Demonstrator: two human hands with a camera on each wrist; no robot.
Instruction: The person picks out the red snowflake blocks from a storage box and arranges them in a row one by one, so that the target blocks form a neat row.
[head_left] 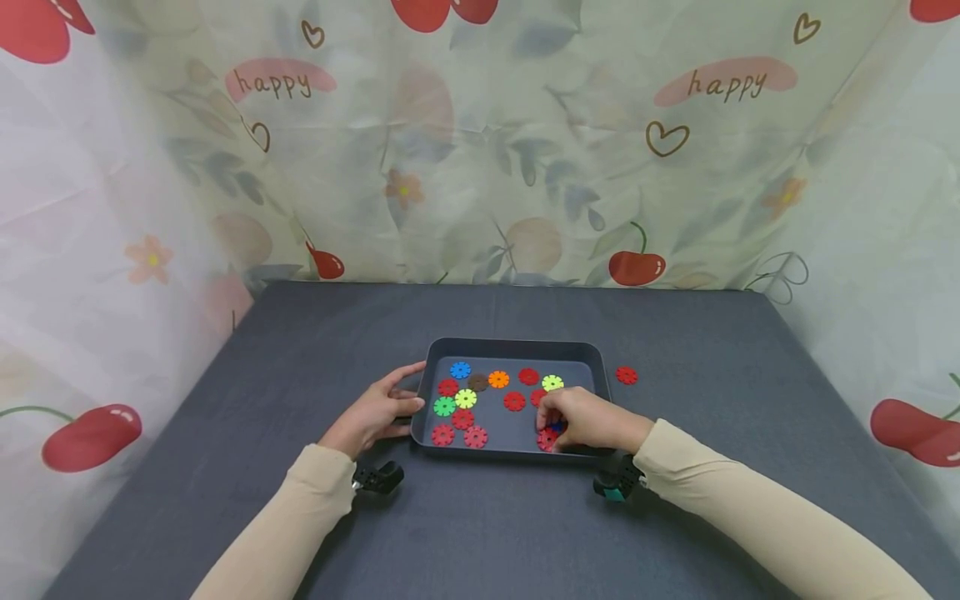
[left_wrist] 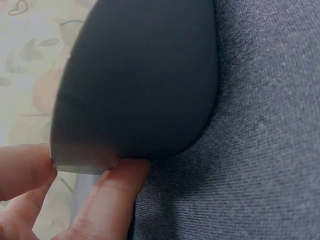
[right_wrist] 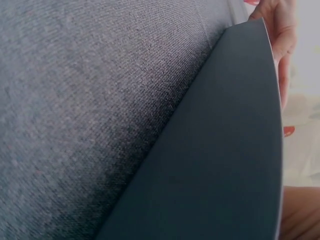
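Two-handed work at a shallow dark tray (head_left: 517,429) of notched plastic discs, on a grey-covered table (head_left: 480,533). The left hand (head_left: 378,410), its fingers spread and fairly straight, touches the outside of the tray's left end. The right hand (head_left: 585,418) reaches over the near right part of the tray, fingers bent downward, thumb and fingertips around a red disc (head_left: 546,439) lying near the front wall with a dark blue disc (head_left: 557,427) beside it; whether either is pinched cannot be told. In the tray lie further discs, among them an orange disc (head_left: 498,379) and a green disc (head_left: 445,406); a single red one rests outside, right of the tray. For good handling, the left hand should steady without tipping the tray, while the right takes a disc by opposite edges, leaving its neighbour undisturbed and the knuckles clear of the wall.
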